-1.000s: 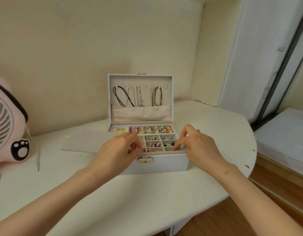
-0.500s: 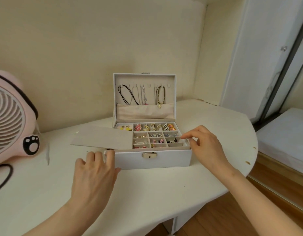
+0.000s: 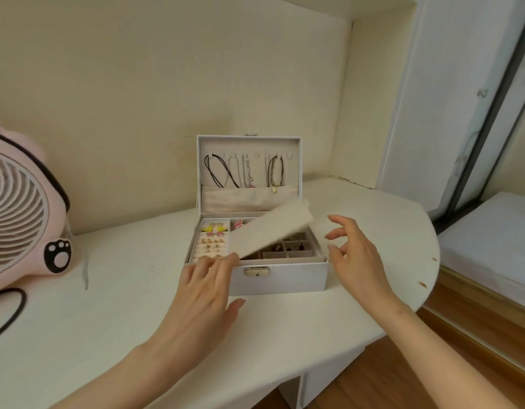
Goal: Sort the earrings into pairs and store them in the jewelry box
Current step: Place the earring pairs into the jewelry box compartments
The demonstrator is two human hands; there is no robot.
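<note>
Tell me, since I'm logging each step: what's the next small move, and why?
Probably lower the beige flap flat: it is tilted over the earring compartments, the left hand touches its lower edge, the right hand hovers open beside the jewelry box.

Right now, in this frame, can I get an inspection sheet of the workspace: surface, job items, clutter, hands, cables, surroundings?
Surface: white table, rounded right edge with small brown marks.
Job's things: jewelry box open, lid upright with necklaces hanging inside; earrings in its left section; beige padded panel tilted over the small compartments, blurred.
Clutter: pink fan at the left.
Hands: left hand flat, straight fingers at the panel's lower-left corner; right hand relaxed beside the box, touching nothing.
Cables: black cable looping below the fan.
Surroundings: cream wall, white door, mattress, wooden floor.
</note>
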